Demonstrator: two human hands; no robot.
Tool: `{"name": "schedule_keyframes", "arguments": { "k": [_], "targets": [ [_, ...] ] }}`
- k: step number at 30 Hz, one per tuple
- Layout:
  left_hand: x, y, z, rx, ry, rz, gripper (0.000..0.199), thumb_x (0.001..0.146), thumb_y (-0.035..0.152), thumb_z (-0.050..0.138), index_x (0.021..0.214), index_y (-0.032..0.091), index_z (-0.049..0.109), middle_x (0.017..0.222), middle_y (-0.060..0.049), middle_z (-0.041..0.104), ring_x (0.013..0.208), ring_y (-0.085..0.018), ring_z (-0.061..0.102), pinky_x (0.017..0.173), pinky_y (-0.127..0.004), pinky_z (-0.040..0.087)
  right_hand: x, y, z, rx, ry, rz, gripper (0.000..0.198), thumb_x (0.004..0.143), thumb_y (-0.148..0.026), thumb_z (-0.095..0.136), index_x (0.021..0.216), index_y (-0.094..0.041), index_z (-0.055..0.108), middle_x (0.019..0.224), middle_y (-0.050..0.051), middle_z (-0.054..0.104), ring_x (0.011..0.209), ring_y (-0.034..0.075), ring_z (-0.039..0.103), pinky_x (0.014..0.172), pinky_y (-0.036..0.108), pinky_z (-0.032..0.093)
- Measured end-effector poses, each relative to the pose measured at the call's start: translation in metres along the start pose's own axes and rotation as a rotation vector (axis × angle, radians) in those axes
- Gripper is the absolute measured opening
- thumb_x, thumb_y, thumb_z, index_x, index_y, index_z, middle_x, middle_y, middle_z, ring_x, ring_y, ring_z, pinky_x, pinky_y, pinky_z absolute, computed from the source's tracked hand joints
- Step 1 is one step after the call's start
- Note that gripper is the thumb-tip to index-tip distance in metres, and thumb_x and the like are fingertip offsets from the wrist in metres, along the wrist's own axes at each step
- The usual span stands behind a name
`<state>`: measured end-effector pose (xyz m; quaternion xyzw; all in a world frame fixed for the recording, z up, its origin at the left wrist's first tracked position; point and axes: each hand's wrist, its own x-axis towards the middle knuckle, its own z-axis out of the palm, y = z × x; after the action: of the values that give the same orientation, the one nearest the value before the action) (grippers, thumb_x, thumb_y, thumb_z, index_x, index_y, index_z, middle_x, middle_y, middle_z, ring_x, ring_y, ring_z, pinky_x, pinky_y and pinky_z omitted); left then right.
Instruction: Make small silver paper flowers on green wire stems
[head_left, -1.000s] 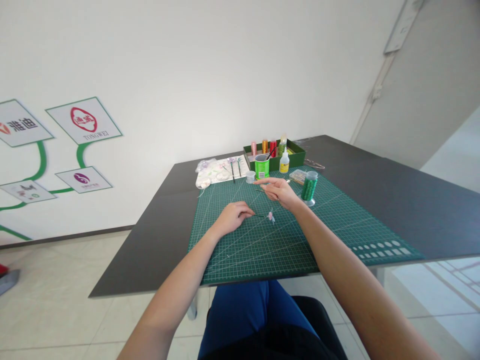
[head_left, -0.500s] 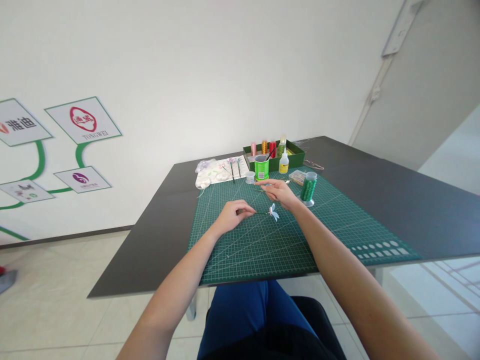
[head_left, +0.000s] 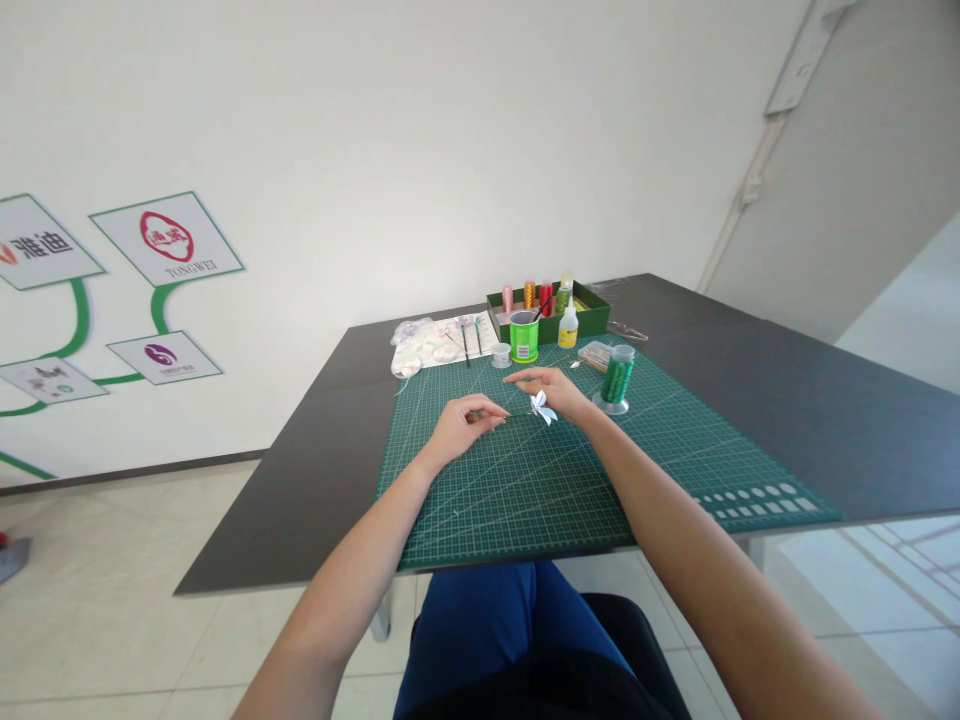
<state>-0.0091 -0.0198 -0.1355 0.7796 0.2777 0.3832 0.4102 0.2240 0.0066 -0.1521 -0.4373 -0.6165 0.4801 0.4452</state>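
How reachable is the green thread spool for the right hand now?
Probably yes. The spool stands upright on the cutting mat, just right of the right hand, and nothing visible blocks the way. The fingers point left, so the hand would likely need to turn.

Left fingers (head_left: 484,406) hide part of the stem (head_left: 519,415); the pot (head_left: 523,342) covers some of the box (head_left: 592,321) — the desk's (head_left: 817,400) near right corner is cut off.
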Motion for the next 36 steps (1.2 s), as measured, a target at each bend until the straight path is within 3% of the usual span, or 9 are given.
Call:
{"name": "schedule_keyframes", "arguments": {
  "k": [4,6,13,25,36],
  "targets": [
    [0.001,0.000,0.000,-0.046,0.031,-0.014,0.021,0.083,0.035,0.077,0.089,0.015,0.079,0.086,-0.006,0.071,0.062,-0.009,0.059,0.052,-0.020,0.042,-0.001,-0.003,0.003,-0.060,-0.017,-0.018,0.048,0.074,-0.044,0.071,0.106,-0.008,0.077,0.059,0.000,0.060,0.049,0.009,0.040,0.049,0.024,0.027],
    [0.001,0.001,-0.001,-0.064,0.048,-0.024,0.022,0.082,0.036,0.077,0.089,0.015,0.078,0.087,-0.007,0.071,0.061,-0.009,0.059,0.051,-0.020,0.042,-0.001,-0.004,0.004,-0.072,-0.026,-0.039,0.044,0.072,-0.042,0.073,0.102,-0.009,0.077,0.061,0.002,0.063,0.051,0.009,0.041,0.049,0.024,0.027],
    [0.002,0.002,-0.002,-0.087,0.125,-0.040,0.021,0.079,0.033,0.079,0.088,0.014,0.078,0.080,-0.005,0.070,0.056,-0.008,0.055,0.048,-0.019,0.041,0.002,0.005,0.006,-0.070,-0.065,0.015,0.045,0.074,-0.042,0.070,0.102,-0.008,0.077,0.042,-0.009,0.034,0.041,0.007,0.026,0.044,0.023,0.018],
    [0.003,0.003,-0.003,-0.161,0.222,-0.071,0.026,0.074,0.036,0.083,0.087,0.015,0.077,0.068,-0.002,0.066,0.055,-0.009,0.056,0.046,-0.019,0.042,0.000,0.005,0.013,-0.145,-0.116,0.002,0.040,0.076,-0.039,0.067,0.100,-0.008,0.076,0.040,-0.009,0.039,0.039,0.007,0.030,0.042,0.023,0.023],
    [0.005,-0.001,-0.005,-0.142,0.272,-0.068,0.028,0.075,0.039,0.081,0.088,0.014,0.076,0.070,-0.003,0.069,0.052,-0.008,0.053,0.044,-0.019,0.042,0.002,0.007,0.013,-0.240,-0.218,0.020,0.049,0.081,-0.036,0.060,0.115,-0.004,0.076,0.039,-0.009,0.039,0.037,0.008,0.031,0.043,0.023,0.024]
  ]
}}
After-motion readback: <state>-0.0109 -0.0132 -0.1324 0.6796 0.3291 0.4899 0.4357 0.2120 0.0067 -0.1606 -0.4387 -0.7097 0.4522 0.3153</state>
